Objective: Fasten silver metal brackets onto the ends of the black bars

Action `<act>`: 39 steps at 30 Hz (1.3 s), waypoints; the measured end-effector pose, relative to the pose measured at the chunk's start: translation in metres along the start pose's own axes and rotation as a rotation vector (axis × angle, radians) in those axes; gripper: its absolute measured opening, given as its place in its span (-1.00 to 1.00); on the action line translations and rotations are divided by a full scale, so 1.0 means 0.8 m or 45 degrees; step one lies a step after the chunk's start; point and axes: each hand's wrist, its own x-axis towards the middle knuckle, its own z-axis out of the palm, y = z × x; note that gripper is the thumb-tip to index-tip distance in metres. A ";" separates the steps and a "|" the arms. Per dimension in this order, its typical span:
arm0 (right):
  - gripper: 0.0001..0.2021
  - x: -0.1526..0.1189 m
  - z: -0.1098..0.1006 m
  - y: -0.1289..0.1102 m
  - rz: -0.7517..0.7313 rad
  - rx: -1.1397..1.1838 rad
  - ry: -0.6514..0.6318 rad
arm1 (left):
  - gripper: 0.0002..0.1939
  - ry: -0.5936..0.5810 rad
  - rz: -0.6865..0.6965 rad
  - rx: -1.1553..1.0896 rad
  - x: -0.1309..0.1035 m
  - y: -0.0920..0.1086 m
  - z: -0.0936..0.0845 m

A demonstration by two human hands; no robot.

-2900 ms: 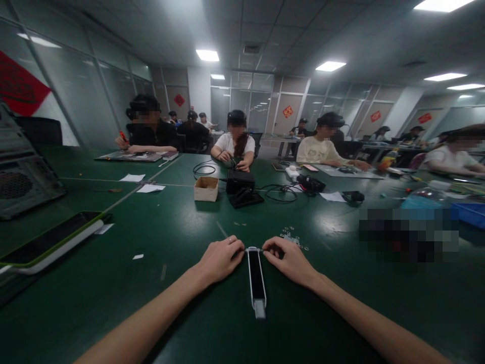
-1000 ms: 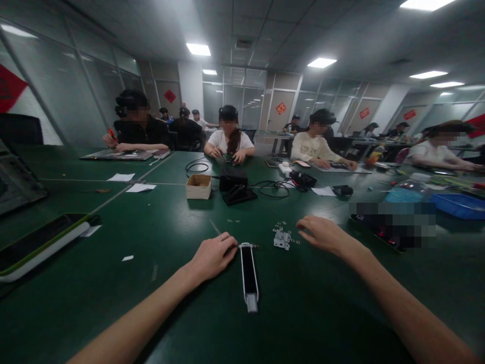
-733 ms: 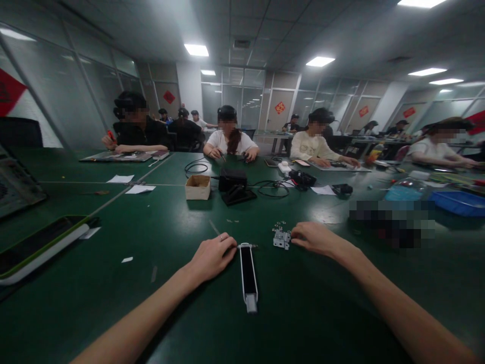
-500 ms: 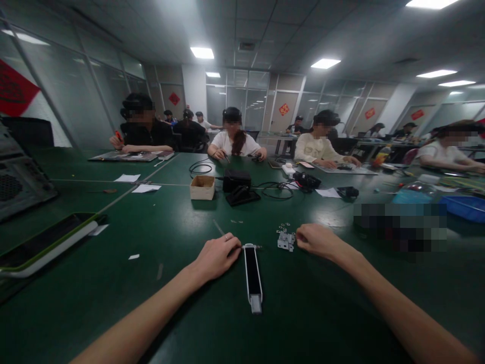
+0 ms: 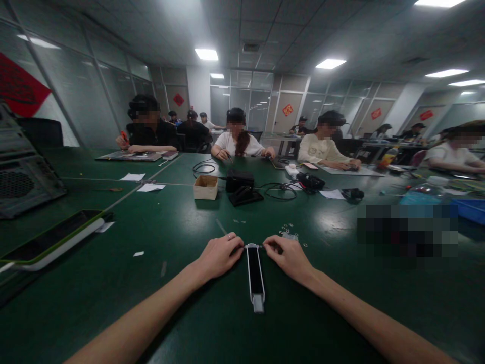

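Note:
A long, narrow piece with a white frame and black middle (image 5: pixel 254 270) lies on the green table, a grey tab at its near end. Across its far end runs a thin metal rod (image 5: pixel 260 246). My left hand (image 5: pixel 223 255) is closed, fingertips pinching the rod's left end. On the other side my right hand (image 5: pixel 290 258) pinches at the rod's right tip; whatever lies between those fingers is too small to make out. Behind the right hand, a silvery metal bracket (image 5: pixel 290 236) is mostly hidden, with several tiny ring-like parts (image 5: pixel 287 228) scattered near it.
Further back stand an open cardboard box (image 5: pixel 205 188) and a black device (image 5: pixel 239 181) with cables. A green-edged tray-like object (image 5: pixel 56 235) lies at left, near a computer case (image 5: pixel 30 172). At right are a bottle (image 5: pixel 424 192) and a blue tray (image 5: pixel 472 211). Several people sit opposite.
My right hand has moved left from beside the metal bracket to the rod's right end and now covers much of the bracket. My left hand keeps its pinch. The view has shifted slightly.

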 end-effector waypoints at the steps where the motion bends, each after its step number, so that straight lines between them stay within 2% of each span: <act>1: -0.87 0.000 -0.001 -0.001 -0.007 0.020 -0.001 | -0.84 -0.003 -0.004 0.000 0.000 0.000 0.000; 6: -0.90 0.000 -0.008 -0.001 0.013 0.068 -0.023 | -0.83 0.000 -0.012 -0.004 0.000 0.001 0.000; 14: -0.92 0.000 -0.002 0.001 0.053 0.134 -0.028 | -0.83 0.008 -0.009 -0.002 -0.001 0.001 -0.001; 30: -0.89 0.000 -0.003 0.002 -0.030 0.119 -0.095 | -0.83 -0.003 -0.020 -0.013 0.000 0.000 0.000; 33: -0.86 0.002 -0.017 0.008 -0.113 -0.003 -0.039 | -0.83 -0.009 -0.024 -0.033 0.000 0.001 -0.001; 36: -0.82 0.006 -0.045 0.025 -0.184 -0.217 0.058 | -0.83 -0.022 -0.017 -0.046 0.001 0.001 -0.004; 39: -0.76 0.009 -0.075 0.045 -0.160 -0.409 -0.048 | -0.84 -0.027 -0.009 -0.050 0.001 0.001 -0.005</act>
